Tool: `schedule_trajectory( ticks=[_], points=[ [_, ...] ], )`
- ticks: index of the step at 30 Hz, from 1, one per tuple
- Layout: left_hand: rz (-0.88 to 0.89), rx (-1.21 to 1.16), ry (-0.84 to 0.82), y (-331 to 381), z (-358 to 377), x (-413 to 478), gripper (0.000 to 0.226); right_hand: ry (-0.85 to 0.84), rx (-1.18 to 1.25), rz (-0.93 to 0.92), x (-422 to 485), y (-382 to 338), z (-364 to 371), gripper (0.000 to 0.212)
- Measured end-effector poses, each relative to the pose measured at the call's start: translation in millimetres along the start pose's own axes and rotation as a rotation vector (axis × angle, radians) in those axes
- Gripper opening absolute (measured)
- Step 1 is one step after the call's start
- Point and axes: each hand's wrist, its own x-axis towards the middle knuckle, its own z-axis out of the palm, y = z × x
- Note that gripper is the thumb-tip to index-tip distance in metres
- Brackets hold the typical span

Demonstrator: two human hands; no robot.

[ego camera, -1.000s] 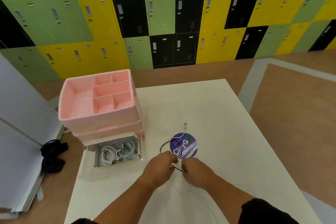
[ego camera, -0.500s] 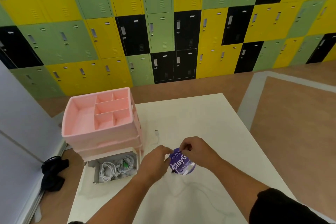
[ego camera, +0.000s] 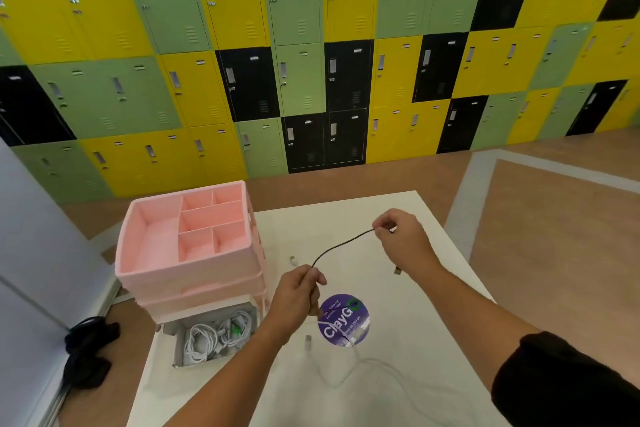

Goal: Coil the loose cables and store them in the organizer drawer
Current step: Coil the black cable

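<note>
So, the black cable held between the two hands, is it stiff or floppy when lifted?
Probably floppy but with some body: the black cable bends in a gentle curve between the left hand and the right hand. Likely light: the right hand holds it by a fingertip pinch. One end dangles below that hand, so it may swing.

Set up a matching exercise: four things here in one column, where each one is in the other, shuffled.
1 black cable
2 loose white cable
3 coiled white cables
4 purple sticker

A in the open drawer
B flat on the table, print up
C held between left hand and right hand
D trailing across the table's near end

Pairs: 1-C, 2-D, 3-A, 4-B
</note>
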Motion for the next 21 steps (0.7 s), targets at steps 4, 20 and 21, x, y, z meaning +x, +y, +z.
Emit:
schedule_trajectory(
  ticks=[4,20,21],
  points=[
    [0.038,0.003,-0.034,27,4,4,0.035,-0.246,-0.115,-0.141,-18,1,12,0.028],
    [-0.133,-0.294,-0.141,38,-12,0,0.033,-0.222,-0.082,-0.179,-17,-13,19,0.028],
    [-0.137,-0.304,-0.161,40,-10,1,0.033,-0.278,-0.107,-0.225,-20,-16,23,0.03]
  ],
)
